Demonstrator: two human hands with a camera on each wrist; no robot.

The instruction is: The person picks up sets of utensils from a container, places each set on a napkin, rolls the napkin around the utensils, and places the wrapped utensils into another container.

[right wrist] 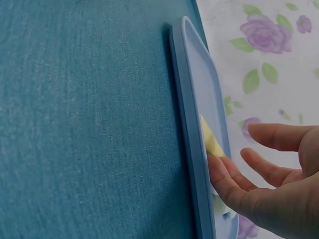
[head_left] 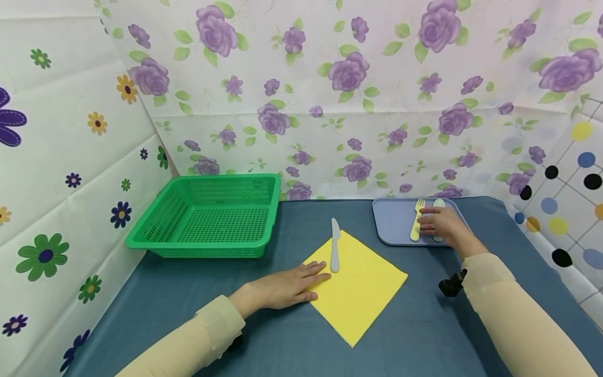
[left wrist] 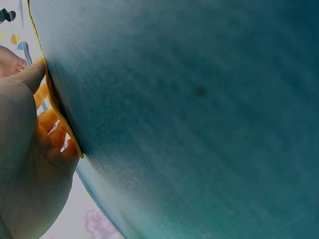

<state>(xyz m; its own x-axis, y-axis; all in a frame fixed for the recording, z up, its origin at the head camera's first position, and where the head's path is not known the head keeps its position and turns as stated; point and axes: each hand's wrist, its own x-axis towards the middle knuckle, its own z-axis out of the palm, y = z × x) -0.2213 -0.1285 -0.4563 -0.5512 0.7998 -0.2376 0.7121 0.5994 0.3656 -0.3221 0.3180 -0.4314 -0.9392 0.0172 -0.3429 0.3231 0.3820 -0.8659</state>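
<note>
A yellow folded napkin point(head_left: 360, 293) lies on the table like a diamond, and a pale knife point(head_left: 335, 246) rests across its upper left edge. My left hand point(head_left: 287, 288) rests on the napkin's left corner, fingers spread and straight; the left wrist view shows the napkin edge point(left wrist: 60, 112) against the hand. Over the blue tray point(head_left: 393, 220) at the right is my right hand point(head_left: 443, 222), fingers loosely bent. Just left of its fingertips lies a yellow fork point(head_left: 416, 225). A pale spoon point(head_left: 439, 203) lies partly hidden under the hand. In the right wrist view the thumb stands apart from the fingers.
A green plastic basket point(head_left: 202, 244) stands at the back left of the blue-covered table point(head_left: 282, 345). Flowered cloth point(head_left: 311, 131) hangs behind the table, with more patterned cloth on both sides.
</note>
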